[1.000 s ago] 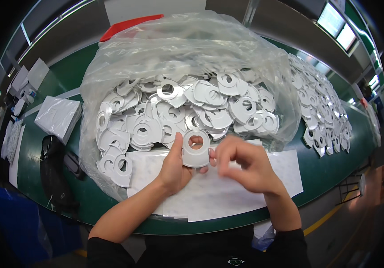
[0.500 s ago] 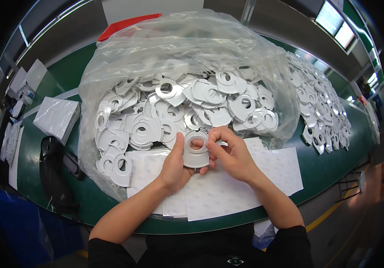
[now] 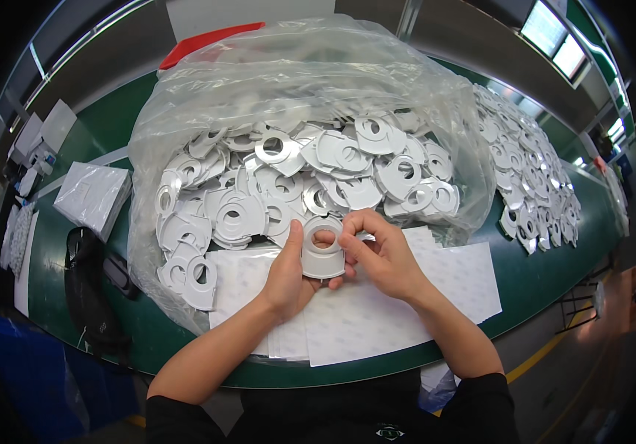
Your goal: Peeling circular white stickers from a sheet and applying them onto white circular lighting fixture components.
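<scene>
Between my two hands is a white plastic part [image 3: 323, 260] with a round ring at its far end and a wider, curved near end. My left hand [image 3: 286, 275] is closed on its left side, thumb along the edge and fingers beneath. With thumb and forefinger together, my right hand [image 3: 383, 254] touches the ring's right edge; whether something small sits in that pinch is hidden. Just beyond, a heap of similar white parts [image 3: 235, 214] lies in the mouth of a big clear plastic bag [image 3: 303, 81]. White sheets [image 3: 377, 318] lie under my hands.
More white parts [image 3: 529, 174] are piled on the green table [image 3: 555, 277] at the right. Left of the bag are a wrapped white packet [image 3: 94, 196], a black pouch [image 3: 90, 288] and a small dark device [image 3: 120, 274]. A red object [image 3: 207, 43] shows behind the bag.
Hardly anything differs. Both hands keep the same hold on the white part, and the whole view has shifted very slightly.
</scene>
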Action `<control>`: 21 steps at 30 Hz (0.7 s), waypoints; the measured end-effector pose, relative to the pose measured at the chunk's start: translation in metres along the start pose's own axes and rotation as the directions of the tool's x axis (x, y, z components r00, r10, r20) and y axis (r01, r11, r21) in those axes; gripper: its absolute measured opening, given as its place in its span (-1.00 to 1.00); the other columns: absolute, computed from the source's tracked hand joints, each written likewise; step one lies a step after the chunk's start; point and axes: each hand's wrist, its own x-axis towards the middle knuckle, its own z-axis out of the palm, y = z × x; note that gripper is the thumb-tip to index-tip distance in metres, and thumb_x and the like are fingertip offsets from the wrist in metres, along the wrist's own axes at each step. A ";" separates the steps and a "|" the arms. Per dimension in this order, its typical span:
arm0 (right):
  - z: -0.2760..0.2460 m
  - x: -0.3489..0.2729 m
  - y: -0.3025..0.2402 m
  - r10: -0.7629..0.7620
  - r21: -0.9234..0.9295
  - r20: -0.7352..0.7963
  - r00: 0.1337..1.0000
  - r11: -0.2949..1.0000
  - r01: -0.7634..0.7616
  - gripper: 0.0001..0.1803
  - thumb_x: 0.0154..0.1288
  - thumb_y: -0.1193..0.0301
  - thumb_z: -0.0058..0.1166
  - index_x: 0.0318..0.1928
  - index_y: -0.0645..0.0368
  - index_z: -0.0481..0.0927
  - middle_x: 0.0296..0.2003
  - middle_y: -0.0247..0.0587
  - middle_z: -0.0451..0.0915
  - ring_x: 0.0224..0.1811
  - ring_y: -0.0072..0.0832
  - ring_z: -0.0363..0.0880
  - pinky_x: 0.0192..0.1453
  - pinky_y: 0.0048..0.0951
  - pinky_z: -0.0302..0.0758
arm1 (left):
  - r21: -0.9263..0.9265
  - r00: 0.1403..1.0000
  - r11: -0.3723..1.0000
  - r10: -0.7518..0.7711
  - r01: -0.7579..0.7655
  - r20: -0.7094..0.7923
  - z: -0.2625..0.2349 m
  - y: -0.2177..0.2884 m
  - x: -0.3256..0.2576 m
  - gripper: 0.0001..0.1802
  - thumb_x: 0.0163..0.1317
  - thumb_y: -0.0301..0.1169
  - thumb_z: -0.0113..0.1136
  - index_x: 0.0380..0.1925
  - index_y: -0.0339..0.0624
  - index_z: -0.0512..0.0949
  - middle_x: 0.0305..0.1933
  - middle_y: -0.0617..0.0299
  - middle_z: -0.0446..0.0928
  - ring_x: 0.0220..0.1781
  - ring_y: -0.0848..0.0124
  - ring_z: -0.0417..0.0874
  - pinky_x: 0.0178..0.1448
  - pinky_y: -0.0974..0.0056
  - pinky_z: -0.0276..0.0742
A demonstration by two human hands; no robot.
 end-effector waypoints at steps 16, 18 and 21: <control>0.001 0.000 0.000 -0.022 -0.042 -0.006 1.000 0.999 0.022 -0.87 0.32 0.46 0.02 -0.30 0.29 0.44 -0.22 -0.28 0.32 -0.54 -0.66 0.46 -0.45 -0.66 0.44 | 0.003 1.000 1.000 -0.005 0.005 -0.002 -0.001 0.000 0.000 -0.28 0.36 0.21 -0.65 -0.13 -0.12 0.40 -0.26 0.09 0.51 -0.26 0.36 0.54 -0.33 0.35 0.39; 0.001 0.000 0.000 -0.028 -0.059 -0.019 0.999 0.998 0.027 -0.87 0.32 0.46 0.02 -0.31 0.29 0.44 -0.23 -0.28 0.32 -0.55 -0.67 0.45 -0.47 -0.66 0.44 | -0.020 0.999 1.000 0.007 -0.006 0.049 -0.004 -0.001 0.000 -0.27 0.37 0.19 -0.66 -0.13 -0.15 0.41 -0.18 0.10 0.51 -0.23 0.34 0.55 -0.30 0.34 0.38; 0.003 -0.001 0.000 -0.038 -0.087 -0.039 0.999 0.996 0.034 -0.87 0.31 0.47 0.03 -0.32 0.29 0.44 -0.24 -0.27 0.34 -0.57 -0.68 0.45 -0.49 -0.66 0.43 | -0.020 0.999 1.000 0.009 -0.008 0.048 -0.003 -0.001 0.000 -0.31 0.39 0.17 -0.59 -0.14 -0.16 0.41 -0.21 0.10 0.52 -0.25 0.37 0.55 -0.31 0.35 0.39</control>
